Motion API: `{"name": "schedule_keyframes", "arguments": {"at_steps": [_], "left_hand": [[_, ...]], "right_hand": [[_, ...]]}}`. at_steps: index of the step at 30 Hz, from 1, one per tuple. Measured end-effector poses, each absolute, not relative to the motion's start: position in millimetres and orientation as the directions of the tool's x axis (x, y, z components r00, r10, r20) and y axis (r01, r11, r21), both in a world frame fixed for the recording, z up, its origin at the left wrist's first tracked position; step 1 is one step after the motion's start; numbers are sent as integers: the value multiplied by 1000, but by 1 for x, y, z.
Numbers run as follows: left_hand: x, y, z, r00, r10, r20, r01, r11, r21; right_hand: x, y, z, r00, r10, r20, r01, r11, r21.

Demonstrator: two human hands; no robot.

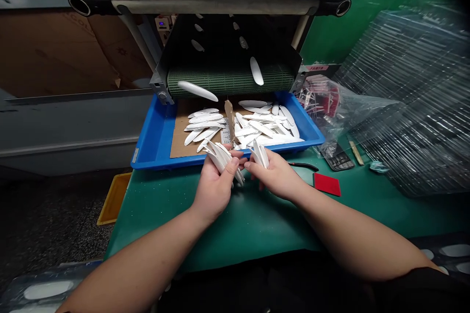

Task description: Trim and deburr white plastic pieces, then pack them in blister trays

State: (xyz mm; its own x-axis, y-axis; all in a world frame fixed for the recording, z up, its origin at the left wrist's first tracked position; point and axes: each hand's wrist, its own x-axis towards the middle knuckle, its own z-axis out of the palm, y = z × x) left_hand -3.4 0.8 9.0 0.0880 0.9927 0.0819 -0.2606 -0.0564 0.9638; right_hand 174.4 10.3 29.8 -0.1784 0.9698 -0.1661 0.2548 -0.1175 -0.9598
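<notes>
My left hand [215, 183] is closed around a fanned bundle of long white oval plastic pieces [221, 157]. Close beside it, my right hand [277, 173] grips a smaller bunch of the same white pieces [260, 154], which point upward. Both hands are over the near rim of a blue tray [154, 151]. Inside the tray, more white pieces lie in two heaps, a left heap [205, 124] and a right heap [268, 124], with an upright cardboard divider [229, 120] between them. The fingertips of the two hands nearly meet; whether they touch is hard to tell.
Behind the tray, a green conveyor belt [235, 82] carries white pieces, one tipping over its end [198, 91]. On the green table [157, 220] lie a red pad [326, 184], a dark-handled tool [306, 165] and a black case [336, 157]. Clear plastic trays [414, 98] are stacked at right.
</notes>
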Motion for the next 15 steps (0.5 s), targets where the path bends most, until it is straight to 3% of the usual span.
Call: {"name": "schedule_keyframes", "arguments": {"at_steps": [6,15], "left_hand": [[1,-9,6,167,986,20,-131,2,991],[8,-18,4,177,984,3,-203,34,979]], "right_hand": [[173,5,18,-127,992,20,172,42,-984],[160,1,6,7,988,153,174,149,-973]]}}
